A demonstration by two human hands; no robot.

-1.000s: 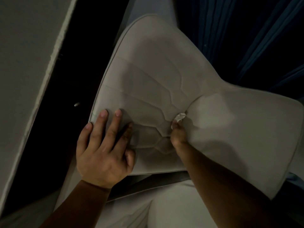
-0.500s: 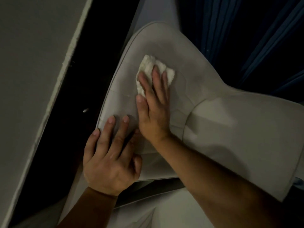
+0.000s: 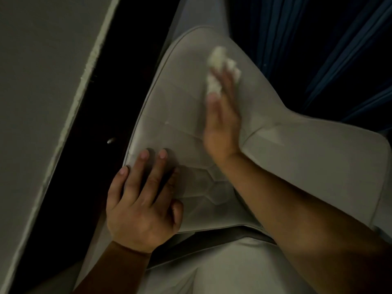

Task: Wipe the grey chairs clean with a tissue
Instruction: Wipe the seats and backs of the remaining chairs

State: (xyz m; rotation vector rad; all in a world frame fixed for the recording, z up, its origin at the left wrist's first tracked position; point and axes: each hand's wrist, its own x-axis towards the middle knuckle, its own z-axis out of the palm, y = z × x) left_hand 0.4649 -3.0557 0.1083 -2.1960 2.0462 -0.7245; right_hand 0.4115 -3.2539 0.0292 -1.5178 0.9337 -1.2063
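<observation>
- Dim room, blue curtain (image 3: 318,49) behind grey chair (image 3: 307,166).
- Left hand (image 3: 142,209) flat, fingers spread, holding nothing, likely steadying the cushion.
- Right hand (image 3: 222,128) fingers extended, pressing crumpled tissue (image 3: 216,60) beneath fingertips for wiping.

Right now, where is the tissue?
In the head view, the tissue lies under the right hand's fingers, pressed on the upper part of the grey chair, right of centre near the blue curtain.

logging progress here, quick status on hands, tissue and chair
Right hand flat, pressing tissue on grey chair. Left hand flat on chair's near edge. Nothing in the way.
</observation>
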